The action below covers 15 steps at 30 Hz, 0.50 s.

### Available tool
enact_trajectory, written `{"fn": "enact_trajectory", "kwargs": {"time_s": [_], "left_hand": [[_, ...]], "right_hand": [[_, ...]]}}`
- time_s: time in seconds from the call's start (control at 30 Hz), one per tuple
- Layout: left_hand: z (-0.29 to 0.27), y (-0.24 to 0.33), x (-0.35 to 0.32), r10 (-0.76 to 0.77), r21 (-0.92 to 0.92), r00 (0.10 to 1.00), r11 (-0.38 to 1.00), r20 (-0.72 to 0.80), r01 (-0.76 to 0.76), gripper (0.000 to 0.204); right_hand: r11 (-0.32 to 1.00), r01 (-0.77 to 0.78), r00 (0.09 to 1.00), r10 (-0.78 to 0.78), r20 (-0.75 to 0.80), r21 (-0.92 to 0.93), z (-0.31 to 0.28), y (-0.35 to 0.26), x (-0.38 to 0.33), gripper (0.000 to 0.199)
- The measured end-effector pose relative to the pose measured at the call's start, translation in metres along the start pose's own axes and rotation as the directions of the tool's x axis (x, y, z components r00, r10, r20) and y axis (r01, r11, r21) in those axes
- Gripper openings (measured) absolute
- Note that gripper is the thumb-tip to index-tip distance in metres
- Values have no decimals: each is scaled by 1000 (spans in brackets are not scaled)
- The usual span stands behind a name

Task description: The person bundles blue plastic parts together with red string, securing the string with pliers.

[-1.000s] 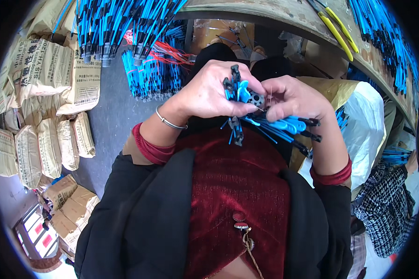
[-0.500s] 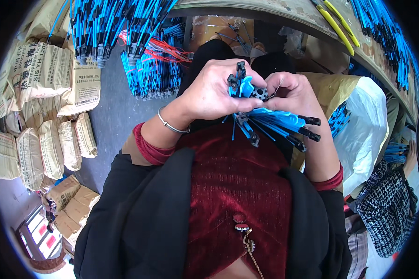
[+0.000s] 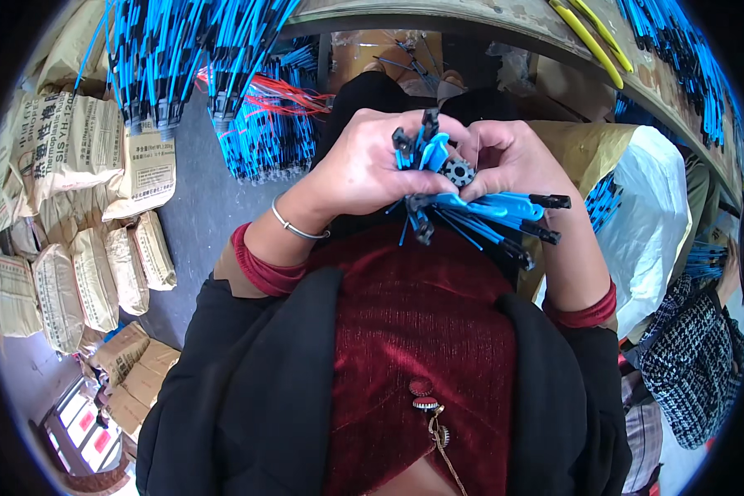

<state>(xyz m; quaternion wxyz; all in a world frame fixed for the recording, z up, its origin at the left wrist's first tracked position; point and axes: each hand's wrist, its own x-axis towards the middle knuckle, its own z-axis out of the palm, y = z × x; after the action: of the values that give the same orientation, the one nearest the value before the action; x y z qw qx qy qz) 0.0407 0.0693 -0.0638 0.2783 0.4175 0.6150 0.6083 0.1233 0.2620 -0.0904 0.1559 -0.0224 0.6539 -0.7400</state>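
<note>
Turned more squarely toward the camera than half a second earlier, a round, holed dark connector [image 3: 458, 172] is shown between two bare hands, above the lap and in front of a dark red top [image 3: 422, 331]. It is grasped, along with a cluster of blue strips [image 3: 500, 207] with black ends, by the left hand [image 3: 372, 165], its wrist ringed by a silver-toned bangle [image 3: 299, 227]. The connector's rim is met by the thumb of the right hand [image 3: 517, 161], whose index finger is curled; whether a firm grip is taken there cannot be told. More blue-and-black bundles [image 3: 161, 62] are seen at upper left, near red strands [image 3: 285, 93], while yellow-handled pliers [image 3: 585, 37] are laid on a wooden bench [image 3: 674, 91].
</note>
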Motion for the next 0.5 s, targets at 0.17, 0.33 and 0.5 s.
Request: {"fn": "enact_trajectory", "kwargs": {"time_s": [0.17, 0.33, 0.5], "left_hand": [[-7, -4, 4, 65, 41, 990, 997, 121, -71, 38], [-19, -9, 2, -38, 36, 977, 999, 208, 31, 41], [-27, -5, 16, 101, 143, 980, 982, 171, -126, 45]], "right_hand": [[987, -58, 974, 88, 209, -147, -10, -9, 18, 32], [984, -51, 902, 120, 415, -173, -11, -11, 34, 48], [967, -16, 936, 104, 336, -255, -2, -28, 34, 63]]}}
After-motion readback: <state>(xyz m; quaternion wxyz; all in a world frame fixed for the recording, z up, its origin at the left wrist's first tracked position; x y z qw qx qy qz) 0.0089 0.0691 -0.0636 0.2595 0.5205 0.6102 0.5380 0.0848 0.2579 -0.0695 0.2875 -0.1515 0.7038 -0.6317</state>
